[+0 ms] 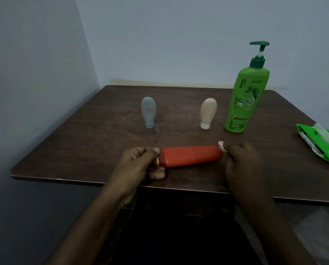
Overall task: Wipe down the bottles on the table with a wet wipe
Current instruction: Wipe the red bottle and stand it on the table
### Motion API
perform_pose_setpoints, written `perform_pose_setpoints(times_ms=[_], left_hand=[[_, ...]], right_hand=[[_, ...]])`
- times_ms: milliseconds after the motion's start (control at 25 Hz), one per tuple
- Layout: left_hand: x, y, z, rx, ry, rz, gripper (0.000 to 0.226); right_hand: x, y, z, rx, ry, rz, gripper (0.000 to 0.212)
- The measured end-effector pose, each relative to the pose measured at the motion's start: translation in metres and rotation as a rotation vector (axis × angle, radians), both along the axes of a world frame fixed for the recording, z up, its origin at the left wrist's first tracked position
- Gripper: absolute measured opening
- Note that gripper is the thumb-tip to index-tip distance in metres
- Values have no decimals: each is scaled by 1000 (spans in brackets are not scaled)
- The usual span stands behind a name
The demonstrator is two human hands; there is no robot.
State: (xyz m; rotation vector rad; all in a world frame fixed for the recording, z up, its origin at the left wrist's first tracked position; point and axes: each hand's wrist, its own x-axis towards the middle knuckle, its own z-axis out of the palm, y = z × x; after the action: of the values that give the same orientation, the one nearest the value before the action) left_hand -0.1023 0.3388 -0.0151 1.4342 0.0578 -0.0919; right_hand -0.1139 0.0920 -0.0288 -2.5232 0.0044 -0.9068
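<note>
The person's left hand [140,165] gripped one end of the orange bottle [191,155], which lay on its side near the front edge of the table [83,140]. The right hand [242,161] pinched a white wet wipe [222,146] against the bottle's other end. It looked like this bottle was being cleaned just then. Behind the orange bottle stood 3 more: a grey bottle [148,112], a beige bottle [208,113] and a tall green pump bottle [245,96]. I could not tell if those 3 were wiped yet. Far right of the orange bottle, the green wipes pack [320,144] was cut off. Most of the wipe hid under the fingers
</note>
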Motion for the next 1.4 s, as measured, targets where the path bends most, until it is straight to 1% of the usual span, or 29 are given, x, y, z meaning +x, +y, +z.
perform_pose_setpoints(times_ms=[40, 120, 200, 280, 400, 480, 520, 600, 680, 720, 800, 920, 1000, 1040, 1120, 1200, 1320, 1400], left_hand=[[0, 0, 0, 10, 3, -5, 21], [0, -1, 2, 27, 11, -22, 24], [0, -1, 3, 30, 18, -36, 20], [-1, 1, 3, 12, 27, -50, 19], [-2, 0, 5, -7, 23, -62, 23], [-2, -1, 6, 21, 18, -37, 21], [-2, -1, 6, 37, 15, -27, 20], [-2, -1, 6, 52, 13, -28, 19], [-3, -2, 6, 46, 14, -29, 19], [-3, -2, 6, 45, 13, -27, 20], [-4, -3, 7, 56, 8, -24, 22], [-5, -2, 10, 45, 1, -34, 29], [-7, -2, 13, 20, 0, -57, 34], [-7, -1, 13, 20, 2, -59, 34], [-6, -1, 12, 49, 10, -46, 29], [-4, 0, 9, 69, 9, -31, 21], [-3, -1, 6, 71, 0, -21, 17], [-3, -1, 7, 67, -1, -11, 18]], right_hand=[[2, -1, -2, 2, 30, -25, 31], [-5, 19, -5, -27, 40, -2, 32], [-20, 55, -5, -53, 5, 86, 34], [-34, 91, -3, -89, -43, 225, 32], [-38, 105, -3, -109, -56, 329, 30], [-33, 84, -5, -129, -33, 295, 27], [-28, 70, -5, -134, -25, 249, 28], [-9, 35, -8, -130, -24, 114, 31], [5, 12, -4, -106, 6, -26, 26], [5, 12, -3, -102, 4, -51, 26], [-7, 37, -3, -145, -44, 4, 31], [-38, 94, -2, -192, -66, 243, 34], [-42, 111, 0, -196, -83, 346, 32], [-39, 109, 1, -183, -75, 360, 32], [-31, 91, -2, -153, -25, 322, 32], [-21, 64, -6, -134, 16, 211, 33], [0, 26, -6, -100, 15, 36, 29], [2, 30, -6, -112, 4, 1, 33]])
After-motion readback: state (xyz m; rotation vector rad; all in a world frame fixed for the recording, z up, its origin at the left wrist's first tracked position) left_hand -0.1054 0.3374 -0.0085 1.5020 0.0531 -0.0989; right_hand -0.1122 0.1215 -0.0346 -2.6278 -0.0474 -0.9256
